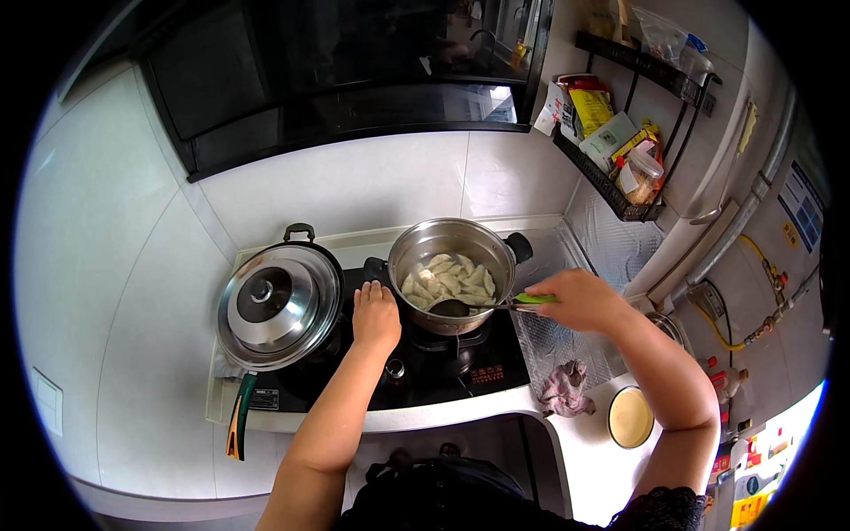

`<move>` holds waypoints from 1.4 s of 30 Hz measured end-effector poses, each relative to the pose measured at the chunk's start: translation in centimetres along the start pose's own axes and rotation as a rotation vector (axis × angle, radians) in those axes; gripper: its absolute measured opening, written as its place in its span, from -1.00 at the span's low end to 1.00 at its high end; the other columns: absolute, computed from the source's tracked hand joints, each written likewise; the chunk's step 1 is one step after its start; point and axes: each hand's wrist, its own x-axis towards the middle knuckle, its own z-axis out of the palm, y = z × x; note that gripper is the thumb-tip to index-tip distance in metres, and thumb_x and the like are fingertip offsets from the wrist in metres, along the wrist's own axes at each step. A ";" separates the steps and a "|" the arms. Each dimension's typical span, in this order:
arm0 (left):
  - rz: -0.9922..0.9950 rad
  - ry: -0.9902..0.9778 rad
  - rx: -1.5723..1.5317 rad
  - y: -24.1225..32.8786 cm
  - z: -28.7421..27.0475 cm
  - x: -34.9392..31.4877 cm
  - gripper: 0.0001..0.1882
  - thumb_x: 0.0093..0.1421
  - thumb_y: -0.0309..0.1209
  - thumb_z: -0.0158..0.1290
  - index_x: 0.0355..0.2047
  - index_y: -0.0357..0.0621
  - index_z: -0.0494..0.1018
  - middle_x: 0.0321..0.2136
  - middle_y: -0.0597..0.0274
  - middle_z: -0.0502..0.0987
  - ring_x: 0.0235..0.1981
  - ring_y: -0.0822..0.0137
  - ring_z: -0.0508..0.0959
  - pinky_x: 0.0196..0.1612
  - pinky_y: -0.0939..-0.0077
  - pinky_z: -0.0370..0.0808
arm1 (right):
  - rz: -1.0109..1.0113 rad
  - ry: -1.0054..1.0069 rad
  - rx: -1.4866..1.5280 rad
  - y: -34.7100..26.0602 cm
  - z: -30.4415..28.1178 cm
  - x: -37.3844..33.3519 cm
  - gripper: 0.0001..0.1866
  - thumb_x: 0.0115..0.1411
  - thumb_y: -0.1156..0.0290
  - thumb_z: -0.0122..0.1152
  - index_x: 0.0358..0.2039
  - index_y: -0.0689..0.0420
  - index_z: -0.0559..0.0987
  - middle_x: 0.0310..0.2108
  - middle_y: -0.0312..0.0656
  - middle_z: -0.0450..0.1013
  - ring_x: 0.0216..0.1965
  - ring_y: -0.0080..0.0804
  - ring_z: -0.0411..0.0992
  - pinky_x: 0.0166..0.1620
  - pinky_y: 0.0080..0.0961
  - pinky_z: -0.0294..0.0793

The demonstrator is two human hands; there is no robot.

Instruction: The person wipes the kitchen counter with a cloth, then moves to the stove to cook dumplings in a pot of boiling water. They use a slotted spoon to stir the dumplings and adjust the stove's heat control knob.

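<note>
In the middle of the stove stands a steel pot (496, 239) of water with several pale dumplings (450, 276) in it. My right hand (580, 299) is closed around the green handle of a ladle (536, 298), right of the pot. The ladle's dark head dips in at the pot's near side, beside the dumplings. My left hand (376, 314) is palm down by the pot's left black handle (375, 267), its fingers extended toward it. Whether the fingertips touch that handle is hard to make out.
A lidded pan (235, 327) with a green-and-orange handle occupies the stove's (452, 380) left side. On the right counter are a crumpled cloth (567, 389) and a round container with pale yellow contents (630, 417). A black wall rack (611, 181) holds packets and a jar.
</note>
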 end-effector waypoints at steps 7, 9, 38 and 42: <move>0.004 -0.014 0.014 0.0 0.1 0.0 -0.58 0.14 -0.53 -0.05 0.04 -0.41 0.37 0.15 -0.14 0.33 0.24 -0.03 0.26 0.30 0.11 0.13 | 0.079 -0.014 -0.181 -1.8 1.6 0.5 -0.66 0.16 0.22 0.16 -0.02 -0.17 0.58 -0.22 -0.14 0.56 -0.11 -0.11 0.52 -0.06 -0.19 0.50; 0.006 -0.009 0.015 0.1 0.2 0.0 -0.58 0.14 -0.53 -0.05 0.03 -0.41 0.38 0.15 -0.15 0.33 0.24 -0.03 0.27 0.30 0.11 0.14 | 0.071 0.003 -0.215 -1.6 2.6 0.7 -0.68 0.16 0.22 0.17 -0.04 -0.15 0.58 -0.24 -0.11 0.56 -0.16 -0.10 0.54 -0.09 -0.19 0.52; -0.006 -0.043 0.033 0.4 -0.2 -0.2 -0.56 0.12 -0.53 -0.03 0.03 -0.41 0.39 0.17 -0.18 0.30 0.26 -0.04 0.24 0.31 0.12 0.12 | -0.090 0.484 -0.210 0.0 2.2 -0.2 -0.68 0.14 0.31 0.17 -0.05 -0.14 0.57 -0.48 -0.12 0.54 -0.42 -0.13 0.54 -0.37 -0.20 0.52; 0.023 0.002 0.054 0.2 0.2 -0.3 -0.58 0.13 -0.50 -0.04 0.00 -0.43 0.41 0.14 -0.19 0.34 0.23 -0.04 0.28 0.29 0.11 0.16 | -0.020 0.321 -0.192 -1.1 -1.4 -1.6 -0.72 0.15 0.26 0.18 -0.11 -0.22 0.61 -0.42 -0.14 0.56 -0.36 -0.09 0.53 -0.27 -0.18 0.51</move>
